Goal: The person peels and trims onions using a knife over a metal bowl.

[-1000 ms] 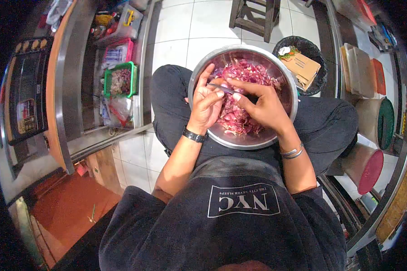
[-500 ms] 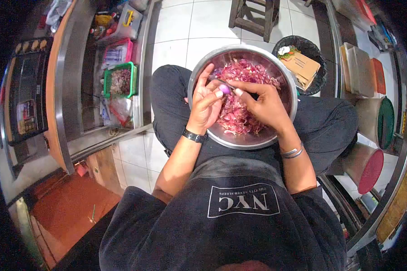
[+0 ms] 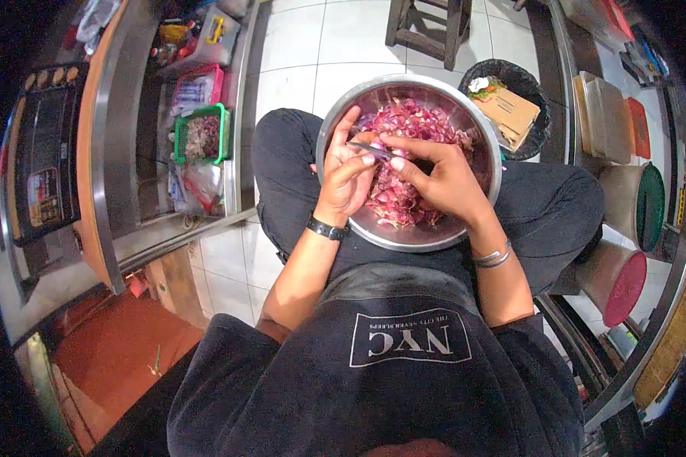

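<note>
A steel bowl (image 3: 411,242) rests between my legs, with many pink and red shallots and skins (image 3: 408,199) in it. Over the bowl, my left hand (image 3: 346,179) pinches a small purple shallot (image 3: 376,147) between thumb and fingers. My right hand (image 3: 448,179) is closed on a small dark knife (image 3: 373,151), its blade lying across the shallot. The two hands nearly meet at the fingertips. The knife's handle is mostly hidden by my right fingers.
Past the bowl at the right stands a black-lined bin (image 3: 541,99) with cardboard (image 3: 508,114). A wooden stool (image 3: 431,34) is ahead. On the left shelf sits a green basket (image 3: 225,137). Containers with green (image 3: 649,207) and pink (image 3: 626,289) lids stand at the right.
The purple shallot, more exposed half a second ago, is now largely covered by the knife blade. My right fingers and the knife have shifted slightly; the bowl has stayed in place.
</note>
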The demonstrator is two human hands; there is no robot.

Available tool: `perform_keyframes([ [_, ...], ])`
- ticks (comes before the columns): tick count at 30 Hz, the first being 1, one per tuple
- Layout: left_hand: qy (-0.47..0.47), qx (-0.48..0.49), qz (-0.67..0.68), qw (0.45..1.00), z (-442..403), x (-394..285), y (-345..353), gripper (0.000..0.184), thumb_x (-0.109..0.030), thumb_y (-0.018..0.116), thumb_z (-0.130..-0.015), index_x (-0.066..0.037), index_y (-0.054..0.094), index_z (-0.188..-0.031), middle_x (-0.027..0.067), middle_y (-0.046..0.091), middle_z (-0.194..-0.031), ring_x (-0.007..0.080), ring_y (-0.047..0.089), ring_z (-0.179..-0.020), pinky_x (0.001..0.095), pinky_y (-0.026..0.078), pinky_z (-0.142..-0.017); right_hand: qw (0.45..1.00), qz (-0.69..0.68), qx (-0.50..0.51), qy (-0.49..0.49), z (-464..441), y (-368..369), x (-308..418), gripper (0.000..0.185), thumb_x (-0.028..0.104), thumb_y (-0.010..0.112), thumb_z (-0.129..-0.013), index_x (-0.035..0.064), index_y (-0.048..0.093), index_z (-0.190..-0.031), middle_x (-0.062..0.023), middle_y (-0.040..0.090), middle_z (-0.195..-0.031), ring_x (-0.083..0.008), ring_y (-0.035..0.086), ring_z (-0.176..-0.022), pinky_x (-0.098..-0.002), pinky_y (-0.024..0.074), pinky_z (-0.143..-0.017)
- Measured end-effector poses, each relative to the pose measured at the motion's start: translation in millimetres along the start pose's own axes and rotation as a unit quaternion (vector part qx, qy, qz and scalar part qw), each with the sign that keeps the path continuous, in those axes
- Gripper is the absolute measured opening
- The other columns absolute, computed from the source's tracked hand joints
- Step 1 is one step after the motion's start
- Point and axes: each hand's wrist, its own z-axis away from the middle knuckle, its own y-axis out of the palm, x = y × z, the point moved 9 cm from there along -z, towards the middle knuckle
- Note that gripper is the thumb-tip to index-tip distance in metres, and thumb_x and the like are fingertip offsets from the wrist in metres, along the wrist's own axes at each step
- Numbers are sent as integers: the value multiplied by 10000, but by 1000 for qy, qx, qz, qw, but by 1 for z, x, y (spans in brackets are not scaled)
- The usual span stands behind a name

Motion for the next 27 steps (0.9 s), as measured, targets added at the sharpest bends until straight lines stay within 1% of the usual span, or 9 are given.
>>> perform_keyframes([
  [3,2,12,13,1000,-1,0,-3,871,67,677,-818,-106,288,-1578,105,640,-1161,203,636,-1101,343,500,-1016,999,-7,2,-31,0,1,4,326,190,698,-946,135,718,-1267,-164,737,-1161,-229,733,-1062,-351,555,-890],
  [9,4,14,6,1000,-1,1,-3,864,80,671,-829,-114,290,-1580,117,651,-1173,202,631,-1117,339,495,-1011,998,40,13,38,1,-1,-11,299,196,668,-962,127,726,-1248,-182,729,-1156,-226,727,-1080,-354,549,-919],
  [11,6,14,10,1000,-1,0,1,860,75,674,-833,-111,290,-1580,123,651,-1174,206,635,-1112,342,494,-1013,999,3,-31,-12,0,-6,-3,297,186,668,-962,124,726,-1246,-174,735,-1152,-225,726,-1084,-348,545,-936],
  [15,-4,3,13,1000,0,0,2,858,60,691,-839,-102,287,-1578,141,650,-1180,212,643,-1099,350,491,-1018,998,-41,-42,17,-1,-6,-2,295,175,668,-962,119,725,-1246,-165,739,-1154,-226,726,-1082,-344,545,-940],
  [18,4,19,16,1000,-2,1,-3,868,58,702,-836,-100,283,-1579,152,647,-1192,214,644,-1104,351,492,-1023,998,-54,-40,-21,0,-4,7,306,168,667,-963,122,717,-1261,-156,745,-1147,-228,722,-1092,-334,536,-950],
  [21,8,25,13,1000,-1,1,-4,876,56,711,-834,-100,278,-1579,160,643,-1207,212,642,-1119,349,495,-1025,999,-35,15,10,1,1,5,311,160,662,-967,128,712,-1273,-155,748,-1139,-213,727,-1077,-324,538,-928],
  [24,9,23,1,1000,-1,0,1,872,51,714,-841,-99,275,-1579,160,646,-1211,212,643,-1128,346,501,-1026,1000,-19,10,-9,0,-1,5,310,154,653,-976,132,708,-1280,-148,764,-1086,-189,738,-1022,-311,541,-903],
  [26,12,17,-7,1000,-1,-1,-1,866,48,713,-847,-98,274,-1579,158,652,-1205,213,645,-1129,344,503,-1025,999,32,20,36,0,-1,-6,313,153,647,-979,130,708,-1285,-131,777,-1030,-184,741,-921,-312,545,-878],
  [27,7,25,2,1000,-2,-1,-1,851,45,702,-859,-105,274,-1579,158,659,-1197,220,648,-1135,358,508,-1027,999,32,20,35,0,0,-4,313,153,647,-979,130,708,-1285,-131,777,-1030,-184,741,-921,-312,545,-878],
])
